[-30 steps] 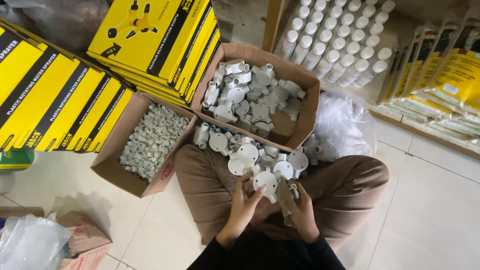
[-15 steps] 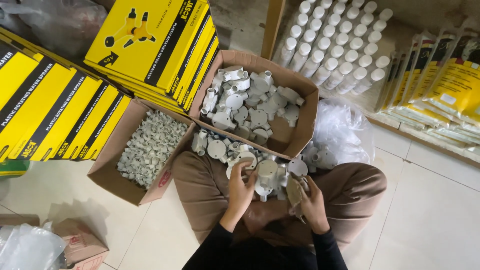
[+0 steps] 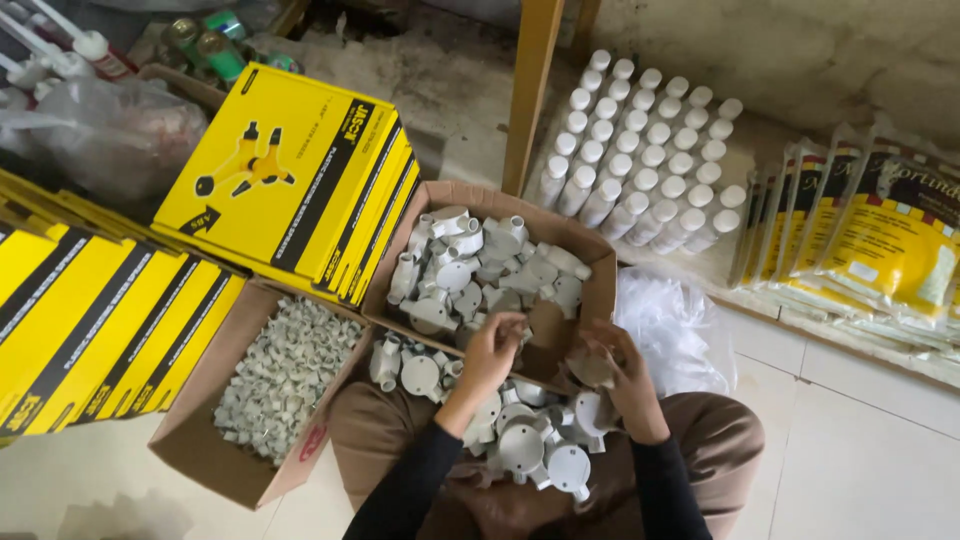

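A seated person reaches both hands into a cardboard box (image 3: 592,290) of grey plastic conduit fittings (image 3: 470,265) — the left hand (image 3: 495,350) curled, fingertips on a fitting at the box's near edge, the right hand (image 3: 615,365) cupped over another. More fittings (image 3: 525,440) lie heaped in the lap.
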